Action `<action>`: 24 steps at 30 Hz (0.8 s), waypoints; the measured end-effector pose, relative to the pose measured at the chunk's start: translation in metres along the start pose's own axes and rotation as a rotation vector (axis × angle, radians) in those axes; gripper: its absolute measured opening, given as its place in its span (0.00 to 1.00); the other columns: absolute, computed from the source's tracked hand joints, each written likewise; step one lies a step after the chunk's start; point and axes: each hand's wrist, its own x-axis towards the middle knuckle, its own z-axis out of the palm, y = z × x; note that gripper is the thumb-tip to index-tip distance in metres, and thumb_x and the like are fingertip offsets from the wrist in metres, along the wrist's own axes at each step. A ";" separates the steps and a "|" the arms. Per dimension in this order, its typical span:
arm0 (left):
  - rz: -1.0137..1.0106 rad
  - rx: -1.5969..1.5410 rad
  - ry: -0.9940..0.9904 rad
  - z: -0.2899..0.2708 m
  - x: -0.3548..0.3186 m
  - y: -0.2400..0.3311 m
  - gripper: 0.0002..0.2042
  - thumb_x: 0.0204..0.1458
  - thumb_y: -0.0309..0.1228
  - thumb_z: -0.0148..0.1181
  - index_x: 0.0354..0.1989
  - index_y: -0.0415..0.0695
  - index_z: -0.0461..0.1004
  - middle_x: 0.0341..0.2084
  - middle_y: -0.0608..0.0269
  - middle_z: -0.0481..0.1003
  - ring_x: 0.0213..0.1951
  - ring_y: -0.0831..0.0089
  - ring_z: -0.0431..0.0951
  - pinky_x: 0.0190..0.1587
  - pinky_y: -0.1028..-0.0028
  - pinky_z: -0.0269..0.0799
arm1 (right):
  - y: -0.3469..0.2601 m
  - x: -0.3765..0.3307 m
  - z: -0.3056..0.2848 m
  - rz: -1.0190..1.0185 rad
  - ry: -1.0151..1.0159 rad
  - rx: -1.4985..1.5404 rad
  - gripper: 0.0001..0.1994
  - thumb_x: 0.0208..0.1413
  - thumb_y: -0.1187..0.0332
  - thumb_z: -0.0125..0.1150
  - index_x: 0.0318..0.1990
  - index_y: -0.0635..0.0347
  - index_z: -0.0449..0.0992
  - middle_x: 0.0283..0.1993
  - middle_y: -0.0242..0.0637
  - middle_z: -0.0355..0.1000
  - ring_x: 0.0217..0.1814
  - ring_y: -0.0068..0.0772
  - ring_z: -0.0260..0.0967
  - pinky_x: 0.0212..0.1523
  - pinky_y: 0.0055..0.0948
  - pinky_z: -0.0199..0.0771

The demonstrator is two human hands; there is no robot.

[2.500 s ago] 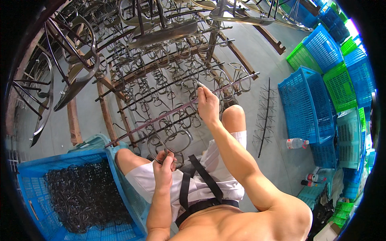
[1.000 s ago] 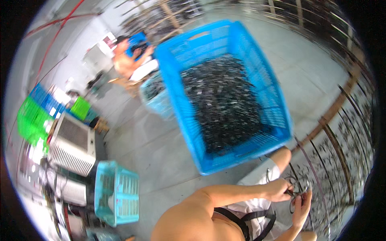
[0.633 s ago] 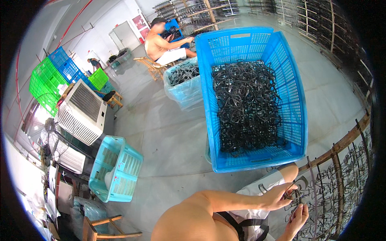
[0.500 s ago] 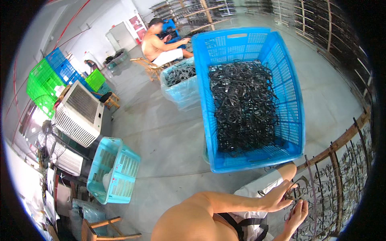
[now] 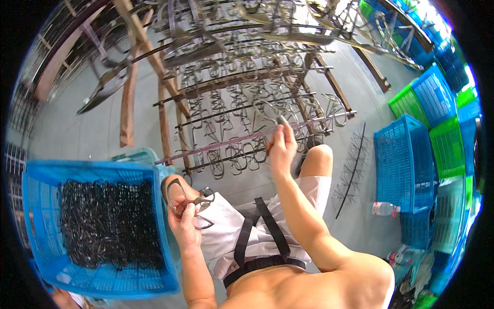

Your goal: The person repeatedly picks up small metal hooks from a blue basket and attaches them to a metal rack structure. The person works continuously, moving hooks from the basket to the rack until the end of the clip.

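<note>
Left hand (image 5: 185, 226) grips dark eyeglass frames (image 5: 182, 207) just right of blue crate (image 5: 163, 226), long axis slanting upper-left to lower-right. Right hand (image 5: 282, 148) well right of crate, fingertips at racked frame (image 5: 263, 117); can't tell if gripping.

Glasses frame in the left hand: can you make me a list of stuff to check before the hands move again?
1. Left hand has hold of the glasses frame: ok, fingers are closed on it.
2. Right hand has a firm grip: cannot tell, its fingertips are at the rack, but the hold is too small to see.
3. Purple rod reaches across the rack's front: ok.
4. Blue basket is beside the left leg: ok, with a dark pile inside.
5. Bottle is standing upright: not ok, it lies on its side, apart from both hands.
</note>
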 end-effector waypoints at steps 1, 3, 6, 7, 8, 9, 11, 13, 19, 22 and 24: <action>-0.011 -0.041 -0.055 0.001 0.001 -0.001 0.13 0.47 0.18 0.55 0.43 0.40 0.67 0.33 0.63 0.71 0.31 0.75 0.72 0.36 0.78 0.70 | 0.001 0.001 0.005 0.041 0.008 0.030 0.16 0.62 0.68 0.47 0.57 0.59 0.64 0.19 0.22 0.55 0.16 0.12 0.51 0.13 0.16 0.53; -0.010 0.009 -0.078 0.003 0.003 -0.001 0.14 0.47 0.18 0.55 0.43 0.40 0.66 0.34 0.63 0.71 0.31 0.74 0.72 0.36 0.77 0.70 | 0.014 0.002 0.013 0.038 0.069 -0.088 0.16 0.61 0.68 0.48 0.54 0.63 0.66 0.18 0.23 0.58 0.15 0.13 0.52 0.14 0.18 0.55; 0.083 0.234 -0.101 -0.008 0.009 -0.001 0.15 0.48 0.19 0.57 0.44 0.39 0.64 0.35 0.62 0.70 0.34 0.74 0.72 0.40 0.77 0.70 | 0.030 0.006 0.020 0.060 0.140 -0.161 0.16 0.60 0.68 0.47 0.52 0.68 0.67 0.19 0.26 0.60 0.15 0.16 0.53 0.15 0.19 0.57; 0.150 0.363 -0.078 -0.014 0.011 -0.001 0.16 0.48 0.19 0.57 0.45 0.39 0.63 0.35 0.62 0.70 0.35 0.74 0.72 0.41 0.77 0.69 | 0.029 0.004 0.023 0.085 0.154 -0.126 0.16 0.60 0.68 0.47 0.52 0.68 0.67 0.19 0.26 0.60 0.15 0.16 0.53 0.15 0.19 0.57; 0.218 0.492 -0.054 -0.022 0.014 -0.001 0.16 0.48 0.20 0.58 0.45 0.39 0.63 0.35 0.61 0.69 0.36 0.74 0.71 0.41 0.77 0.69 | 0.026 0.004 0.025 0.109 0.168 -0.092 0.16 0.60 0.68 0.46 0.52 0.68 0.66 0.18 0.26 0.59 0.15 0.16 0.53 0.15 0.20 0.57; 0.248 0.596 -0.040 -0.031 0.017 0.001 0.17 0.48 0.20 0.59 0.46 0.38 0.61 0.35 0.61 0.69 0.39 0.74 0.71 0.43 0.76 0.68 | 0.024 0.004 0.027 0.111 0.171 -0.093 0.16 0.60 0.68 0.45 0.52 0.69 0.66 0.18 0.26 0.59 0.15 0.16 0.53 0.15 0.19 0.55; 0.245 0.605 -0.011 -0.044 0.018 0.007 0.19 0.49 0.21 0.59 0.48 0.37 0.60 0.36 0.60 0.69 0.39 0.73 0.71 0.44 0.75 0.67 | 0.019 0.003 0.028 0.213 0.138 0.038 0.16 0.60 0.68 0.45 0.51 0.69 0.67 0.18 0.26 0.59 0.15 0.16 0.53 0.15 0.19 0.54; 0.299 0.631 -0.021 -0.048 0.020 0.012 0.21 0.51 0.23 0.58 0.51 0.38 0.58 0.37 0.59 0.69 0.39 0.72 0.71 0.46 0.75 0.66 | 0.019 0.006 0.027 0.249 0.123 0.105 0.15 0.59 0.68 0.46 0.50 0.69 0.67 0.18 0.26 0.59 0.15 0.16 0.53 0.14 0.19 0.51; 0.301 0.720 -0.166 -0.052 0.028 0.024 0.22 0.49 0.20 0.58 0.52 0.38 0.56 0.35 0.60 0.67 0.30 0.78 0.69 0.22 0.82 0.72 | 0.020 0.006 0.031 0.297 0.112 0.153 0.16 0.60 0.67 0.47 0.50 0.70 0.67 0.16 0.23 0.57 0.14 0.14 0.51 0.14 0.19 0.51; 0.196 0.687 -0.225 -0.051 0.027 0.033 0.22 0.47 0.17 0.60 0.50 0.37 0.58 0.32 0.57 0.68 0.29 0.76 0.70 0.25 0.79 0.74 | 0.025 -0.005 0.041 0.206 0.115 0.104 0.11 0.60 0.68 0.48 0.42 0.67 0.70 0.17 0.24 0.55 0.14 0.15 0.51 0.14 0.19 0.50; 0.128 0.640 -0.246 -0.052 0.026 0.036 0.22 0.46 0.15 0.58 0.50 0.37 0.59 0.32 0.59 0.67 0.28 0.77 0.71 0.25 0.78 0.75 | 0.028 -0.010 0.042 0.091 0.072 -0.192 0.14 0.60 0.66 0.49 0.47 0.67 0.71 0.17 0.26 0.59 0.16 0.17 0.53 0.17 0.20 0.53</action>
